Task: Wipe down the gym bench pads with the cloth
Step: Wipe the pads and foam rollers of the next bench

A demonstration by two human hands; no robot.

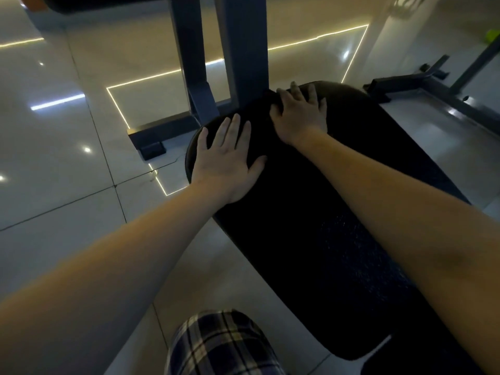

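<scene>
A long black bench pad [303,239] runs from the lower right up to the frame's middle. A dark cloth [259,112] lies on its far end, hard to tell from the pad in the dim light. My left hand [227,161] rests flat on the pad's far left corner with its fingers spread. My right hand [300,112] presses on the cloth near the pad's far edge, fingers mostly straight, thumb bunching a fold of cloth.
Two blue-grey steel uprights [216,50] of the rack rise just beyond the pad's far end, with a base foot [151,144] on the glossy tiled floor. Another frame bar [433,87] lies at the right. My checked shorts [221,345] show at the bottom.
</scene>
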